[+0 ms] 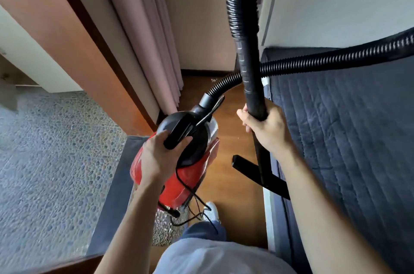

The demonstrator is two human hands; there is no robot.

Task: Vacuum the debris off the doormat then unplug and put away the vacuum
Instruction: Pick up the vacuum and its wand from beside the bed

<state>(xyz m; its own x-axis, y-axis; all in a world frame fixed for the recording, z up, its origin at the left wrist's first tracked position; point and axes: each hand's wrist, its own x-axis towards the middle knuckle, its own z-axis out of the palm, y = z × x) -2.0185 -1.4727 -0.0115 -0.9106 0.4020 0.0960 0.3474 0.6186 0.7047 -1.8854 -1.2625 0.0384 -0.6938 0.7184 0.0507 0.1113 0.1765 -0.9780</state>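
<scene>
Above wooden floor (230, 139), left hand (156, 159) fingers (158, 139) curl round vacuum (197, 175) handle (177, 135); right hand (267, 131) fingers (243, 116) clasp wand (251, 85).

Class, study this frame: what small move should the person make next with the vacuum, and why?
Probably set the red vacuum down on the wooden floor: the left hand grips its handle and seems to carry it, the right hand grips the wand, and the cord dangles loose by the foot.

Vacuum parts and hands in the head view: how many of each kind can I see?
Hands: 2, left hand and right hand
Red canister: 1
Black hose: 1
Black wand: 1
Floor nozzle: 1
Total: 6
</scene>
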